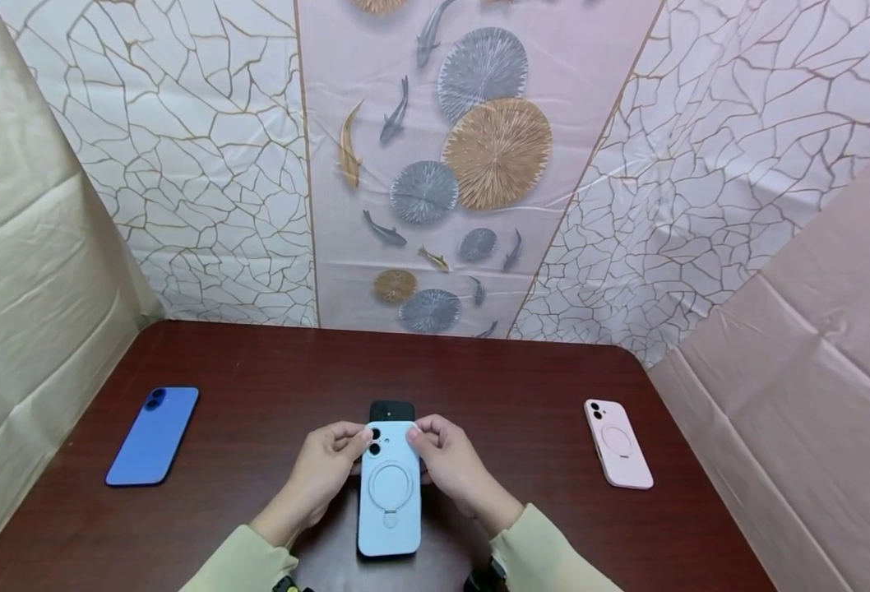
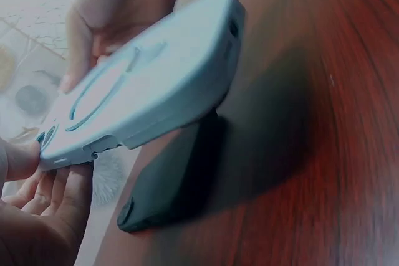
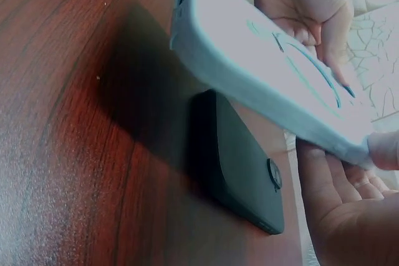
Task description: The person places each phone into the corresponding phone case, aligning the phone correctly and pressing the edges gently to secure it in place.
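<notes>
Head view shows a light blue phone case (image 1: pixel 391 526) between the two hands, raised over the surface (image 1: pixel 257 427), its back facing up. A round ring (image 1: pixel 391 466) is on that back, with two dark camera circles (image 1: pixel 375 449) at the corner by the left hand. Whether a phone sits inside cannot be told. The left hand (image 1: pixel 320 470) pinches the case's far left corner between thumb and curled fingers; the right hand (image 1: pixel 455 466) pinches the far right corner the same way. Both wrist views show the thumbs on top and the fingers underneath.

Below the hands and the case, a black phone (image 1: pixel 392 409) lies on the surface, its camera end poking out just beyond the fingertips. Well apart from the left hand, on its outer side, lies a blue phone (image 1: pixel 154 444), back up. Well out past the right hand lies a pink phone case (image 1: pixel 629 470), which also bears a ring. Behind the hands come pale green sleeves (image 1: pixel 242 559). Far beyond them, at the surface's back edge, hangs patterned cloth (image 1: pixel 213 164) with fish and gold crackle lines.
</notes>
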Motion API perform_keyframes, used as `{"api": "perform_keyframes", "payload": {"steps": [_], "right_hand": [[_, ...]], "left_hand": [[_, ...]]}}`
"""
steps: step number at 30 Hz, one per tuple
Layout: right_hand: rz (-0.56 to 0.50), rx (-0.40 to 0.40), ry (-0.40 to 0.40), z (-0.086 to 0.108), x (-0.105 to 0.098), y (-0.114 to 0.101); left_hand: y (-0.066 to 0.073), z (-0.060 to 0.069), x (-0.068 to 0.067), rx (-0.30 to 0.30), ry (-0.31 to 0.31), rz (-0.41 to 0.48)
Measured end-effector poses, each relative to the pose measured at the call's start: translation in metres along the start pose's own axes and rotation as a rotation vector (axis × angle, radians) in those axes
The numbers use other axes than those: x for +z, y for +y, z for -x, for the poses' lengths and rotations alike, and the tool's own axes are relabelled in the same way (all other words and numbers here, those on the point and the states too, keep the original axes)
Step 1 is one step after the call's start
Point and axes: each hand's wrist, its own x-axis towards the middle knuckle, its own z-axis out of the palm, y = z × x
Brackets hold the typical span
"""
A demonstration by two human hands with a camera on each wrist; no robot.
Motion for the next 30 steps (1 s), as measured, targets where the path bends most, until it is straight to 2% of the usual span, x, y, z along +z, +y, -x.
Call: {"api": "perform_keyframes", "payload": {"steps": [6,13,18,21,24,30], "right_hand": [[-0.029,-0.004,-0.02,0.003,-0.001,-0.005],[-0.045,-0.019,-0.065,0.002,-0.005,-0.003],[-0.089,0.006,-0.114,0.001,-0.008,-0.002],[-0.089,0.019,-0.101,0.0,-0.009,-0.001],[-0.091,0.021,-0.06,-0.001,-0.009,-0.001],[-0.128,0.01,0.035,-0.005,-0.011,-0.003]], "left_hand": [[0.001,-0.001,-0.002,-0.054,-0.055,0.081],[0.002,0.0,-0.006,-0.081,-0.162,0.137],[0.004,0.0,-0.009,-0.127,-0.191,0.19],[0.005,0.0,-0.008,-0.13,-0.184,0.177],[0.007,0.0,-0.005,-0.103,-0.192,0.137],[0.002,0.002,-0.003,-0.066,-0.277,0.049]]}}
